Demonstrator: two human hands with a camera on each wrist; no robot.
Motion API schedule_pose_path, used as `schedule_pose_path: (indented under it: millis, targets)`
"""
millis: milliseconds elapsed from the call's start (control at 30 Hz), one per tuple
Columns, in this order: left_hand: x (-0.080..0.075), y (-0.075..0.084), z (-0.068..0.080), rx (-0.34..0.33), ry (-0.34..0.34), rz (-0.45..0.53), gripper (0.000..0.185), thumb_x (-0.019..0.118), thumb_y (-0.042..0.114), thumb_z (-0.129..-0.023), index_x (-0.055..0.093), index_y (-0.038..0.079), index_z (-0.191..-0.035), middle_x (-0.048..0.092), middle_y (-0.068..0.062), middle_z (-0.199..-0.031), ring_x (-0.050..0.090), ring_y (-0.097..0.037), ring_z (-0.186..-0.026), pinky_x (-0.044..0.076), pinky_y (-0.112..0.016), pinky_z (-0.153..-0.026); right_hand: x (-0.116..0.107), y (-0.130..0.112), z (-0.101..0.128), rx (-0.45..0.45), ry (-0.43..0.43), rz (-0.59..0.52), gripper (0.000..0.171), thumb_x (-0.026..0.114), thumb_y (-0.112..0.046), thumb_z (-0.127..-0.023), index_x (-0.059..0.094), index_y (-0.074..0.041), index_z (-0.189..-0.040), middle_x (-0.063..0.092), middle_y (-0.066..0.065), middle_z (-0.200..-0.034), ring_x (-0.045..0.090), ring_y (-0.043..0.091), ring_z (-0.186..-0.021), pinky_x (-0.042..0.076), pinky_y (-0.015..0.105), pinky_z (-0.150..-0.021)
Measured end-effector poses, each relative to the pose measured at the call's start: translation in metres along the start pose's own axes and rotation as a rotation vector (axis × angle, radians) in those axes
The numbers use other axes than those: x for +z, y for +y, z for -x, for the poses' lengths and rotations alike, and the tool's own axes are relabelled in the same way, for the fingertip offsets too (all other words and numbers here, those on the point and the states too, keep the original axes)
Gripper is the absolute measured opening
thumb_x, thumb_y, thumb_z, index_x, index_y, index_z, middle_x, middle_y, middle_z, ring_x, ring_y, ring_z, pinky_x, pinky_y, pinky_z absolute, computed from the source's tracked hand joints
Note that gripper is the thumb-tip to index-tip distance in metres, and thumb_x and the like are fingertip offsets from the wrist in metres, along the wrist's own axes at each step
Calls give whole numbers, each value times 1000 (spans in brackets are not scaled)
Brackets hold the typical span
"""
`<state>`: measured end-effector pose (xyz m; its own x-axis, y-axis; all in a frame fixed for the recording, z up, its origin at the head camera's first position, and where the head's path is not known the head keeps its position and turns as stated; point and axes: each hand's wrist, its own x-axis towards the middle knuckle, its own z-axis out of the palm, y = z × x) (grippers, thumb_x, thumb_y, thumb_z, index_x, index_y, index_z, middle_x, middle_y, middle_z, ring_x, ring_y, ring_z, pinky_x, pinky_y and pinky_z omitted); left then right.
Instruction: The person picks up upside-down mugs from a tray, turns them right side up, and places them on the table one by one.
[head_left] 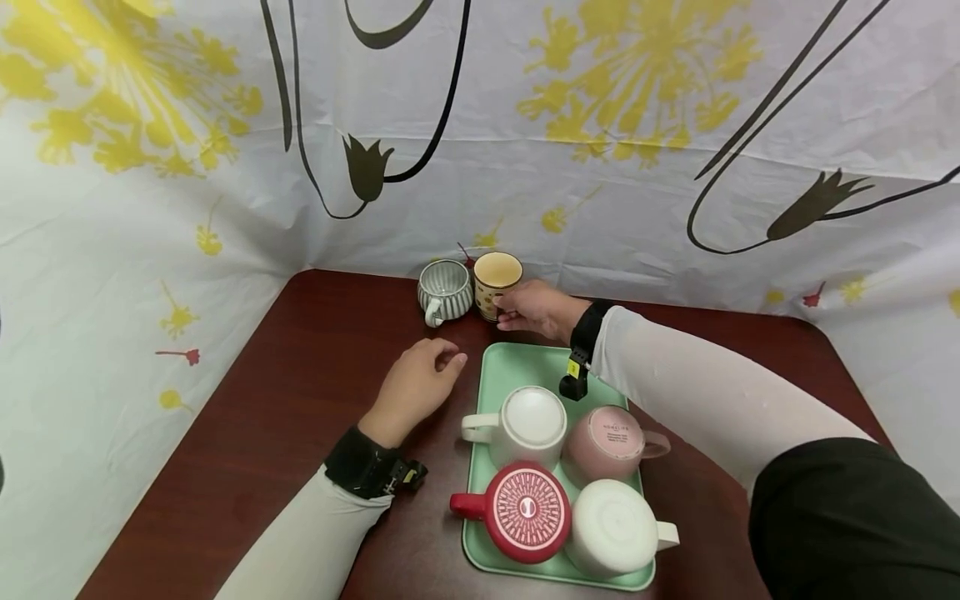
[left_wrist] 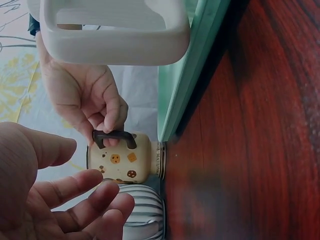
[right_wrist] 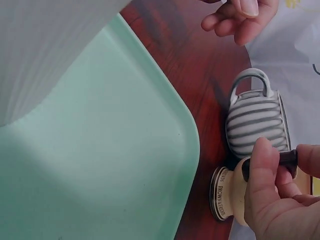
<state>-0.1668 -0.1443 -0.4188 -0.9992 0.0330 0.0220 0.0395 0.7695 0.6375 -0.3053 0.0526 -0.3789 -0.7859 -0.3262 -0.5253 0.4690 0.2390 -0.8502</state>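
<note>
From the head camera we see our right hand (head_left: 538, 309) reaching past the far edge of the mint-green tray (head_left: 517, 363) to a cream mug (head_left: 497, 283) that stands upright on the dark red-brown table (head_left: 285, 392), just beside a grey-and-white striped mug (head_left: 444, 291) at the foot of the flowered backdrop (head_left: 150, 167). That view hides the handle; the two wrist cameras supply it. In the right wrist view the thumb (right_wrist: 262, 172) and fingers pinch the mug's dark handle (right_wrist: 286, 159), and the printed band round the mug's foot shows, with the striped mug touching or nearly touching it; we cannot tell which. The left wrist view alone shows the brown cookie-like spots on the cream mug's side, its base close to the tray's corner, and the fingers curled round the handle from the far side. Our left hand (head_left: 420, 385) rests on the table to the left of the tray, fingers loosely bent and holding nothing. Only the head view shows the tray's load: four mugs upside down, a white mug (head_left: 525, 425), a pink mug (head_left: 611, 442), a red patterned mug (head_left: 525, 510) and another white mug (head_left: 618, 527), crowded at the near end.
</note>
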Motion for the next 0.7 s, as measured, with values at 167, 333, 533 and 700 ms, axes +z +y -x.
schedule_pose_path:
  millis: [167,333,533,700]
  targets:
    - [0,1,-1,-7,-3,4,35,61,41,-104,70,16,-128,68,-5,-118,65,-23,-103,56,-46,-91,-4,-4,9,-4,-14,24,37,53,-10,-108,49,5,-141,55,13,-107,65,18,-88,61,25,-82]
    - [-1,3,0,2,-6,8,35,61,40,-105,70,15,-127,69,-5,-118,66,-23,-103,56,-46,-91,-11,-5,18,-30,-41,122,40,53,-14,-108,48,7,-142,58,21,-120,69,24,-100,58,37,-100]
    - [-1,4,3,-3,-7,6,36,61,41,-104,70,15,-127,69,-6,-119,66,-24,-107,56,-46,-94,-26,-7,39,-102,-69,330,45,44,-17,-110,45,5,-150,50,29,-150,58,38,-131,51,47,-111]
    - [-1,3,5,0,-11,1,37,61,41,-105,69,14,-128,69,-7,-121,66,-26,-112,55,-46,-95,-45,-17,71,-193,-84,414,41,42,-20,-113,50,3,-145,52,27,-148,57,40,-133,50,48,-110]
